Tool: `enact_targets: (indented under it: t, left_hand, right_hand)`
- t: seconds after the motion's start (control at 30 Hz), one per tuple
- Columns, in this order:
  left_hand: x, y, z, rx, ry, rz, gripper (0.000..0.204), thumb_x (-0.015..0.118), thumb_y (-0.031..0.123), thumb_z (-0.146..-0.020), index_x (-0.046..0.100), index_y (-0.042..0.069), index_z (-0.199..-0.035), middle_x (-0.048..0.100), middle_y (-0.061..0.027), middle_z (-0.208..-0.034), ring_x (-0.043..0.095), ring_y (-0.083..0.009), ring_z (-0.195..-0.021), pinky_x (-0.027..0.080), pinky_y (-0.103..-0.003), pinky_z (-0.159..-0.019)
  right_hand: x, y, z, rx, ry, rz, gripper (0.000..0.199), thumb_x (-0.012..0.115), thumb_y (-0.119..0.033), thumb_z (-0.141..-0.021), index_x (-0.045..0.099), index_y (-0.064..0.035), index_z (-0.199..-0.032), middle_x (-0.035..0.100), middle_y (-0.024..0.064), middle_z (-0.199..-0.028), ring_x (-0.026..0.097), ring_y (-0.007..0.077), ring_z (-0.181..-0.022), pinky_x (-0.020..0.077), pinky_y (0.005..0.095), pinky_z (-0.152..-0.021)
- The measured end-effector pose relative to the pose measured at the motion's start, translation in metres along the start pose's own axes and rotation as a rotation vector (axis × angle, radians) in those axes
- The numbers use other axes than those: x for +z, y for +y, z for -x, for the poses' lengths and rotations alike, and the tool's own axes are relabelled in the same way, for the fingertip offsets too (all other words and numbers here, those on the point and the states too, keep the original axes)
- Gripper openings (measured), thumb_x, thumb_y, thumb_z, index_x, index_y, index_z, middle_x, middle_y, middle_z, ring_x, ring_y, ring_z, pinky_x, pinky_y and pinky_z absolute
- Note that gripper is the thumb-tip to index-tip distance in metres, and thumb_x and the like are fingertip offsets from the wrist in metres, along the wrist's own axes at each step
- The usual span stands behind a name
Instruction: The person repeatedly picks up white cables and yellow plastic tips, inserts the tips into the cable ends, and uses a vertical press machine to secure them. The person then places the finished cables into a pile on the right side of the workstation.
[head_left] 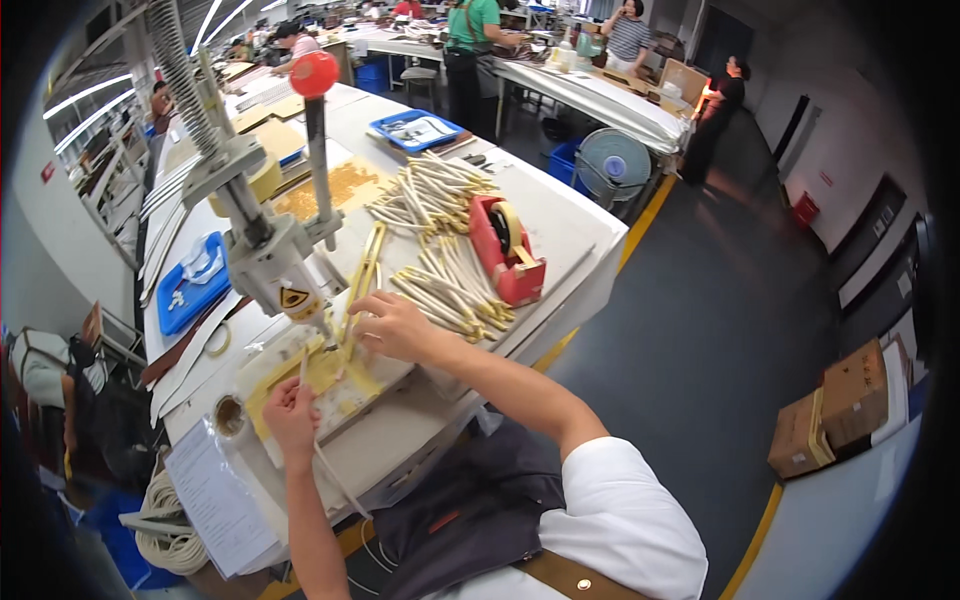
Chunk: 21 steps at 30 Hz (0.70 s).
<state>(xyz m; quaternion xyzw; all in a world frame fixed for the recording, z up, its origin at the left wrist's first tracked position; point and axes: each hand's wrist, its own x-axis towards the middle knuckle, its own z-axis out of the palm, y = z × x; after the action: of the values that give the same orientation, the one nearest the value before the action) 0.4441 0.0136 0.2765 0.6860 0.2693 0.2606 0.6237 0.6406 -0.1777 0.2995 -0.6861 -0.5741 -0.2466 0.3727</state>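
Note:
My left hand (290,413) is closed on a white cord (335,478), which trails down past the table's front edge. It is beside the yellow-covered work board (262,385) under the hand press (262,235). The press has a coil spring, a lever with a red ball knob (314,74) and a warning label. My right hand (392,328) is just right of the press tip, its fingers apart, next to a long yellow strip (366,268); whether it touches the strip is unclear. Several short white cord pieces with yellow ends (440,285) lie in heaps beyond it.
A red tape dispenser (510,270) stands right of the heaps. Blue trays (415,130) lie on the table. A tape roll (229,413), a paper sheet (220,495) and a coil of white cord (168,530) are at left. A fan (612,163) and other people are farther off.

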Motion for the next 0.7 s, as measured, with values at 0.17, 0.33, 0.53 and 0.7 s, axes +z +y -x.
enact_targets:
  t: [0.17, 0.33, 0.53, 0.7]
  left_hand:
    - [0.002, 0.001, 0.002, -0.007, -0.030, 0.012, 0.019, 0.067, 0.008, -0.095, 0.067, -0.003, -0.111, 0.069, -0.0058, -0.078, 0.054, -0.0046, -0.048, 0.040, -0.020, -0.040]
    - [0.006, 0.002, 0.002, 0.008, -0.039, 0.022, 0.019, 0.067, 0.007, -0.094, 0.068, -0.003, -0.110, 0.068, -0.0050, -0.076, 0.053, -0.0044, -0.048, 0.040, -0.020, -0.041]
    - [0.005, 0.004, 0.004, 0.016, -0.005, 0.013, 0.019, 0.067, 0.007, -0.095, 0.068, -0.004, -0.110, 0.068, -0.0050, -0.076, 0.053, -0.0043, -0.049, 0.040, -0.020, -0.041]
    - [-0.002, 0.000, 0.010, 0.052, 0.049, 0.083, 0.019, 0.068, 0.007, -0.095, 0.068, -0.004, -0.110, 0.069, -0.0057, -0.077, 0.053, -0.0048, -0.049, 0.039, -0.020, -0.041]
  right_hand:
    - [-0.051, -0.013, 0.033, 0.229, 0.175, 0.082, 0.016, 0.078, -0.003, -0.074, 0.068, -0.0086, -0.086, 0.068, 0.0068, -0.092, 0.068, 0.0270, -0.082, 0.0559, 0.0370, -0.073]
    - [-0.132, -0.003, 0.048, 0.432, 0.387, 0.278, 0.015, 0.080, 0.001, -0.076, 0.070, -0.0044, -0.086, 0.068, 0.0089, -0.089, 0.070, 0.0245, -0.078, 0.0565, 0.0335, -0.068]
    - [-0.132, 0.015, 0.076, 0.465, 0.284, 0.335, 0.013, 0.077, 0.000, -0.079, 0.067, -0.0037, -0.086, 0.067, 0.0109, -0.090, 0.067, 0.0277, -0.070, 0.0556, 0.0365, -0.062]
    - [-0.124, 0.000, 0.071, 0.341, 0.112, 0.546, 0.009, 0.073, -0.004, -0.084, 0.070, -0.0045, -0.093, 0.069, 0.0111, -0.094, 0.067, 0.0298, -0.075, 0.0556, 0.0367, -0.065]
